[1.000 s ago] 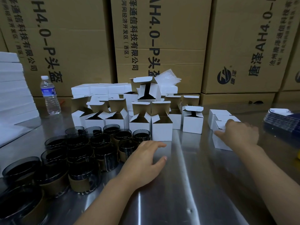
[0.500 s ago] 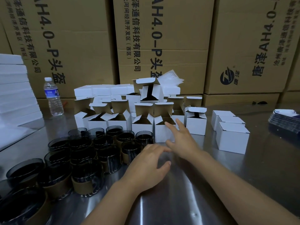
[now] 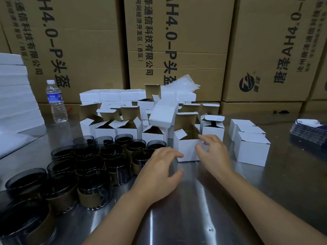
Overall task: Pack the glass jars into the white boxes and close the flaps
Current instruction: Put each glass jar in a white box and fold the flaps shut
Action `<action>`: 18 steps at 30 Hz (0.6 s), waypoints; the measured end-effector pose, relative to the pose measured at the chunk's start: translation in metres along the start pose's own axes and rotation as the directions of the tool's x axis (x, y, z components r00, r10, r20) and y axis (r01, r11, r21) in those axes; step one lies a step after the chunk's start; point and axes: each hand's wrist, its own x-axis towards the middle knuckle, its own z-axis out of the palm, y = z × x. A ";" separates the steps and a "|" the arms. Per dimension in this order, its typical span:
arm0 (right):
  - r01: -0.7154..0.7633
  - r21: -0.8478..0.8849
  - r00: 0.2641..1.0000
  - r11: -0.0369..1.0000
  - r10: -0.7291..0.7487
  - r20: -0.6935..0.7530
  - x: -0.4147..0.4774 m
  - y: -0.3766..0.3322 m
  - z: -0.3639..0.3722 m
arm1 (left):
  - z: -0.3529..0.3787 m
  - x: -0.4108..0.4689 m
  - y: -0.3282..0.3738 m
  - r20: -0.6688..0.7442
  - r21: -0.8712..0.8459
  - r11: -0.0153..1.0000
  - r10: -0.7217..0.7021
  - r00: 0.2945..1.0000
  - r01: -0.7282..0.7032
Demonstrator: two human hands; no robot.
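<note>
We judge the step in hand to be fetching an empty box for the next jar. Our right hand pinches the open white box at its upper right corner, forefinger hooked at the rim and thumb on the front face. The box stands upright on the steel table at the front of the box cluster, its flaps up and nothing visible inside. Our left hand holds nothing. Its fingers are loosely bent with the tips at the box's lower left corner, and we cannot tell whether they touch it. The glass jars, dark with brown paper sleeves, stand bunched just left of that hand, none in a box we can see into. The next move, as we read it, calls for the left hand to take the nearest jar and lower it upright into the box while the right steadies it, then fold the flaps in. Counting, we find three closed boxes to the right. About six open ones stand across the front row, with more behind that overlap too much to count, one of them tilted and blurred. There are some sixteen to twenty jars, overlapping, and one water bottle
</note>
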 end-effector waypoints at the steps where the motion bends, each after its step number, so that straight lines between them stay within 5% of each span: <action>1: -0.001 0.013 0.998 1.000 0.002 -0.061 -0.002 0.000 -0.002 | -0.001 0.000 0.000 -0.026 -0.004 1.000 -0.004 1.000 0.004; 6: -0.030 0.111 0.963 0.993 0.058 -0.262 -0.003 -0.002 -0.009 | -0.004 0.001 0.002 -0.102 -0.005 1.000 -0.010 0.995 0.009; 9: -0.142 0.401 0.984 0.905 0.172 -0.038 0.001 0.000 -0.005 | -0.004 0.001 0.002 -0.104 -0.004 1.000 -0.019 0.994 0.019; 12: -0.281 0.457 0.950 0.844 0.177 0.257 -0.001 0.004 0.003 | -0.003 0.001 0.002 -0.087 -0.039 0.998 -0.061 0.994 0.058; 18: -0.351 0.444 0.906 0.825 0.178 0.385 0.002 0.012 0.004 | 0.000 0.000 0.002 0.033 -0.238 0.944 -0.229 0.973 0.230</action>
